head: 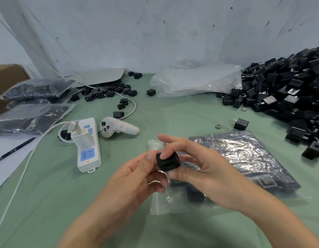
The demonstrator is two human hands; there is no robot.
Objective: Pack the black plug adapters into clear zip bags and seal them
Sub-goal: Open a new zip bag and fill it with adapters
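In the lower centre, the right hand [205,172] pinches a black plug adapter [167,161] at the mouth of a clear zip bag [160,200], which the left hand [137,178] grips.

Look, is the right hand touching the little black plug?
Touching. The head view shows the right hand pinching the black plug adapter between a finger on top and the thumb below.

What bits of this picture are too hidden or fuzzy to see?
All in the head view:
Prongs of the black plug adapter: covered by fingers of the right hand.
Mouth of the clear zip bag, open or not: blurred, behind the left hand.
Far side of the adapter pile: cut off by the right edge.
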